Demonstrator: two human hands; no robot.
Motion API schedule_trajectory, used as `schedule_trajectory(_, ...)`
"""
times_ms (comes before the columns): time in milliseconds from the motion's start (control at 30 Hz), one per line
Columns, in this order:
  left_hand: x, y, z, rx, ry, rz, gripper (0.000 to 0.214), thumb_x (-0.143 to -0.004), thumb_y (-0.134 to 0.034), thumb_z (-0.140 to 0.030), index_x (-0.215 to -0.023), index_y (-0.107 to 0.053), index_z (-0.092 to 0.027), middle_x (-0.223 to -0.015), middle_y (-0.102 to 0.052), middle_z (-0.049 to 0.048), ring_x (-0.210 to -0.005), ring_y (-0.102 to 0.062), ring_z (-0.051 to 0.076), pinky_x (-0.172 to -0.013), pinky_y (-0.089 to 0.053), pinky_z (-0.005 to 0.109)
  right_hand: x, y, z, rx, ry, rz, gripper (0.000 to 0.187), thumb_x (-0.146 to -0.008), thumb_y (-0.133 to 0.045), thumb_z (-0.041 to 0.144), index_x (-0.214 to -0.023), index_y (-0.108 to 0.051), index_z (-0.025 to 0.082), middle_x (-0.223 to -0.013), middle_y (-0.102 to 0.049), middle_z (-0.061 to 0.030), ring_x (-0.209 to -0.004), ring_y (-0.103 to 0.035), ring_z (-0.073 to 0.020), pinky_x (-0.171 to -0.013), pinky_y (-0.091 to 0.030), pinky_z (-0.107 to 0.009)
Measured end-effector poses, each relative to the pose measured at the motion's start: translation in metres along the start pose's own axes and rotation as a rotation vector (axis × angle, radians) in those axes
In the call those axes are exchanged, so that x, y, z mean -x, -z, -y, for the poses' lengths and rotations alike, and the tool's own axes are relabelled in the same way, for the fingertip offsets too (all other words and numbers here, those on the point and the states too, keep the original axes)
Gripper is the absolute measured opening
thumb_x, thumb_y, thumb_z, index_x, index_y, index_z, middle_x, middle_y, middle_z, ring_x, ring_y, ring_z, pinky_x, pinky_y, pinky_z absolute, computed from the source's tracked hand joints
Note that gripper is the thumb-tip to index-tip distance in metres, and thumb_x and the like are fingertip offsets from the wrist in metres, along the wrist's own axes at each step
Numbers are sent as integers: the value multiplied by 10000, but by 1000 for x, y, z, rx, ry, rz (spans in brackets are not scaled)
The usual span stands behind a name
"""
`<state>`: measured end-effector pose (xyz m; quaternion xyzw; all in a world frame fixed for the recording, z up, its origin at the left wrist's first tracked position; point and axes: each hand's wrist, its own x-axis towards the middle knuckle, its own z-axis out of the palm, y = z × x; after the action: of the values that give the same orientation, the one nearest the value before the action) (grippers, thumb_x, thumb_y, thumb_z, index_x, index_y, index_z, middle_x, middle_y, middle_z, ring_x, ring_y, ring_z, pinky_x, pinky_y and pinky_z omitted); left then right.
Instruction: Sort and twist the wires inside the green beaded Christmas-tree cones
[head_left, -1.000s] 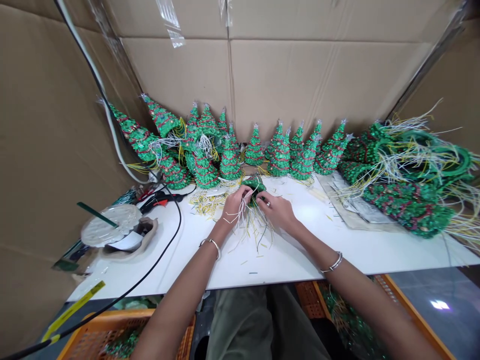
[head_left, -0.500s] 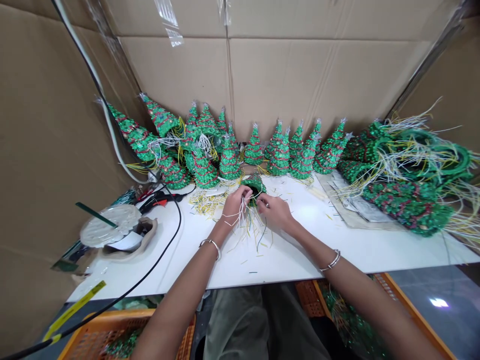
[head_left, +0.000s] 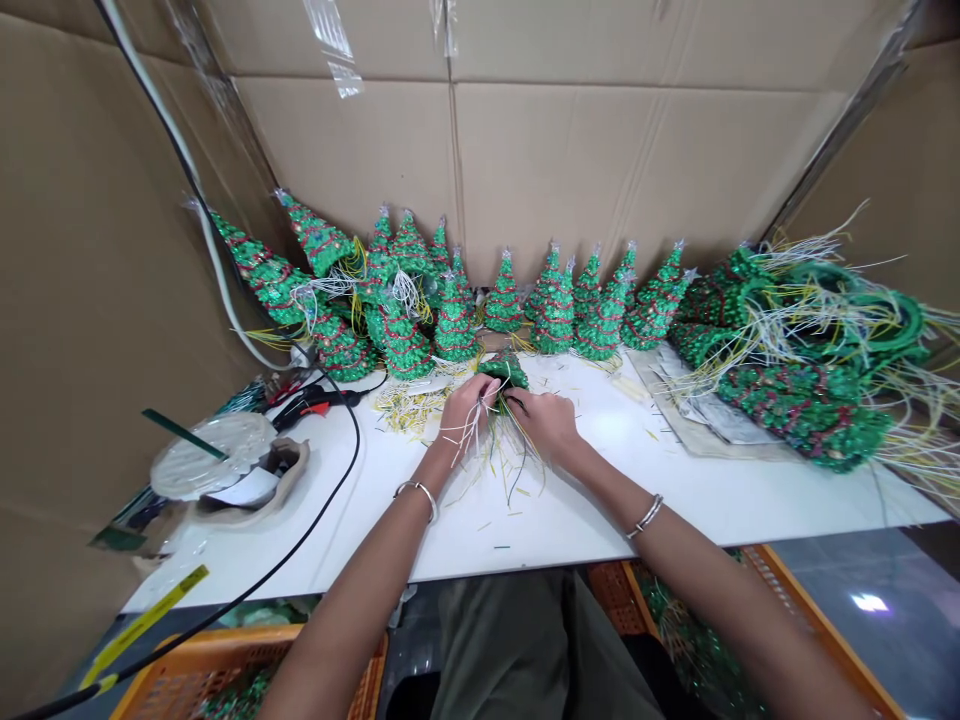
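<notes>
A small green tinsel Christmas tree lies on the white table with its open base toward me. Thin white wires come from the base, and my left hand pinches them at the rim. At the base's right side my right hand is closed, its fingertips pressed together by the wires there. What exactly those fingertips grip is too small to make out. Yellow and white wires and a dark one hang between the two hands.
Finished-looking tinsel trees line the cardboard back wall. Wired trees are heaped at right. Wire clippings lie left of my hands. A glue gun, a plastic-covered roll and a black cable occupy the left side. Orange crates stand below.
My right hand has shifted slightly left and turned, its fingers closing more tightly near the tree's base. My left hand keeps its pinch on the white wires. The view has shifted slightly.
</notes>
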<state>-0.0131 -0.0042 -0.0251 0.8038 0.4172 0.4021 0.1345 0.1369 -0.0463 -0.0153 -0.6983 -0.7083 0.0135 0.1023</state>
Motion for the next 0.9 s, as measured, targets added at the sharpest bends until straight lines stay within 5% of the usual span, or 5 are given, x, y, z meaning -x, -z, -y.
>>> schedule_trajectory(500, 0, -6, -2, 76, 125, -43, 387, -953, -365, -437, -740, -570, -187, -642, -576, 7, -590, -523, 143, -599, -370, 256, -9, 3, 14, 203, 97, 82, 399, -997, -240, 308, -1261, -522, 207, -891, -718, -146, -842, -694, -262, -651, -439, -311)
schedule_trajectory(767, 0, -5, -2, 61, 126, -30, 383, -948, -378, -465, -798, -602, -193, -711, -613, 14, -643, -550, 150, -637, -393, 262, -10, 11, 3, 208, 168, 118, 389, -1000, -243, 375, -1236, -537, 278, -912, -716, -101, -833, -679, -232, -661, -400, -281)
schedule_trajectory(900, -1, 2, 0, 131, 38, 91, 292, -907, -471, -445, -877, -614, -193, -721, -598, -3, -644, -534, 134, -629, -398, 249, -7, 10, -9, 180, 208, 84, 400, -996, -258, 429, -1238, -552, 307, -895, -724, -81, -799, -668, -213, -629, -347, -256)
